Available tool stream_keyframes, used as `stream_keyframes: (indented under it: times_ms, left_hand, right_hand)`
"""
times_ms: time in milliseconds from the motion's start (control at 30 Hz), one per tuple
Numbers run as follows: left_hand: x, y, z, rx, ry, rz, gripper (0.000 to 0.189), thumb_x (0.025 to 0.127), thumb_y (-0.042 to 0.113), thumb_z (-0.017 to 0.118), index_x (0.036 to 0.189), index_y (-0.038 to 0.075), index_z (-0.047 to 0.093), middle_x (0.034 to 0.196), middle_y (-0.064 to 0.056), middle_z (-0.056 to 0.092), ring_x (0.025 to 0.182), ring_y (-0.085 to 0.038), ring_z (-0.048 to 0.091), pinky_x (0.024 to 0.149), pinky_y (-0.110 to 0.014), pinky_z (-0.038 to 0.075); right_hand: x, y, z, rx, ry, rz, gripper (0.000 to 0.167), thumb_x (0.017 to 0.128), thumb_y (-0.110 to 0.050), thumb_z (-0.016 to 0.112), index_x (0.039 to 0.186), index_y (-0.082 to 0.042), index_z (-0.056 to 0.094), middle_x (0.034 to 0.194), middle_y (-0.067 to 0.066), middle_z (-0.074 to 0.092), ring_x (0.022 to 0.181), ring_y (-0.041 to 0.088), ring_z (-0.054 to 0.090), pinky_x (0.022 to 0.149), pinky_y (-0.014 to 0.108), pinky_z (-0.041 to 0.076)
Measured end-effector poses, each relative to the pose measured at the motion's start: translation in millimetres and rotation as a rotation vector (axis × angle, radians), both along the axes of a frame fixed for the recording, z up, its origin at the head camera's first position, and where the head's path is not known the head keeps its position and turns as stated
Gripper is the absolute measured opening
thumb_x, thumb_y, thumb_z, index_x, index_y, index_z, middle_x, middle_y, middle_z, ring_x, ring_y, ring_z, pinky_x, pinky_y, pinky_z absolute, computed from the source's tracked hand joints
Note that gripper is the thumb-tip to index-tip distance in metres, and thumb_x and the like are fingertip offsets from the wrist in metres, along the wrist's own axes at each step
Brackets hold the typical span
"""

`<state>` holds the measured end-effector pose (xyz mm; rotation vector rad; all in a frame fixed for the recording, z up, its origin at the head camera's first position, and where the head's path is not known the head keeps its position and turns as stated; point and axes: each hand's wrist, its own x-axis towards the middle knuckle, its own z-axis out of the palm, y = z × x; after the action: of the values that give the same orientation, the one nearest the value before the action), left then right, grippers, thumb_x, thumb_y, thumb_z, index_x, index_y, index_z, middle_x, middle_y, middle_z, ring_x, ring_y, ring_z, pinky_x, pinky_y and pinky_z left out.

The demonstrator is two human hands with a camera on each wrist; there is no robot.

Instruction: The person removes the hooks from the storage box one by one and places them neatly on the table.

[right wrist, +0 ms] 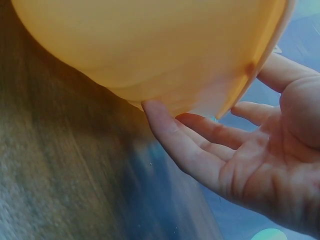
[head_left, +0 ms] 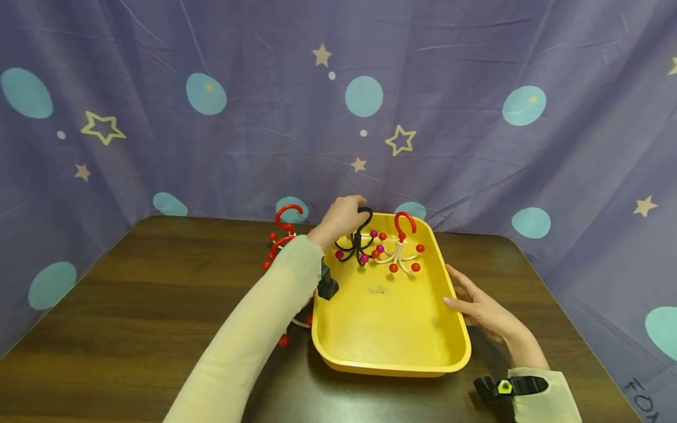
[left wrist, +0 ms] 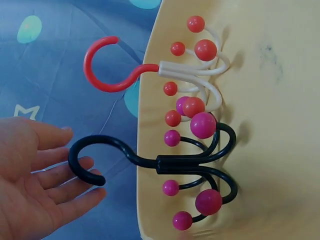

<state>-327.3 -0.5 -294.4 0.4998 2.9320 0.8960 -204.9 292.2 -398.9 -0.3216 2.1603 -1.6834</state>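
In the head view my left hand [head_left: 344,217] is at the far end of a yellow plastic tray [head_left: 391,329], beside the hook of a black octopus-shaped hanger [left wrist: 180,164] with magenta balls. The left wrist view shows its fingers loosely extended behind that hook, not wrapped round it. Next to it in the tray stands a white hanger [left wrist: 177,71] with a red hook and red balls. My right hand [head_left: 483,311] holds the tray's right wall, thumb over the rim and fingers against the outside.
More red-hooked hangers [head_left: 288,214] with red balls stand left of the tray, partly hidden by my left sleeve. The tray rests on a dark wooden table [head_left: 174,299]. A purple curtain [head_left: 264,117] with stars and turquoise spots hangs behind.
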Motion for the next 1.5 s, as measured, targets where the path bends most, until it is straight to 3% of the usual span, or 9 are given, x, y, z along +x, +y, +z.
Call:
stream_keyframes:
  times_ms: [433,733,1167,1400,1500]
  left_hand:
    - [0.5,0.5,-5.6,-0.026,0.012,0.035,0.037,0.093,0.006,0.045,0.129,0.013,0.051,0.128,-0.006,0.054,0.107,-0.023,0.056,0.081,-0.032,0.05]
    - [0.9,-0.7,-4.4,-0.013,0.068,0.055,0.033,0.092,0.006,0.049,0.124,0.012,0.056,0.122,-0.007,0.058,0.107,-0.024,0.057,0.082,-0.032,0.05]
    - [3.7,-5.4,15.3,-0.006,0.072,0.05,0.033,0.093,0.012,0.051,0.125,0.013,0.055,0.123,-0.007,0.057,0.097,-0.02,0.058,0.069,-0.028,0.047]
    - [9.4,-9.6,29.8,-0.015,0.121,0.013,0.032,0.093,0.015,0.052,0.125,0.014,0.055,0.12,-0.006,0.059,0.086,-0.017,0.06,0.066,-0.027,0.048]
    - [12.9,-12.7,36.1,-0.019,0.14,-0.008,0.032,0.093,0.017,0.053,0.124,0.014,0.055,0.12,-0.005,0.059,0.091,-0.018,0.06,0.067,-0.027,0.048]
  right_hand:
    - [1.4,-3.2,-1.3,-0.003,-0.007,0.003,0.077,0.093,-0.018,0.052,0.147,-0.019,-0.004,0.139,0.036,0.022,0.105,0.033,0.056,0.079,0.049,0.05]
    - [1.5,-3.4,-0.8,-0.004,-0.007,0.007,0.077,0.093,-0.017,0.051,0.147,-0.02,-0.004,0.14,0.035,0.021,0.107,0.034,0.054,0.08,0.049,0.05]
    - [1.4,-4.9,0.7,0.005,-0.011,0.007,0.077,0.093,-0.018,0.051,0.147,-0.021,-0.004,0.14,0.035,0.021,0.108,0.035,0.054,0.079,0.048,0.05]
    - [2.5,-2.7,2.2,0.03,-0.001,-0.006,0.076,0.093,-0.02,0.051,0.147,-0.023,-0.003,0.142,0.033,0.02,0.11,0.036,0.052,0.08,0.048,0.05]
    - [3.2,-1.4,2.2,0.035,0.003,-0.008,0.076,0.094,-0.02,0.051,0.147,-0.022,-0.003,0.141,0.034,0.021,0.109,0.036,0.053,0.08,0.048,0.05]
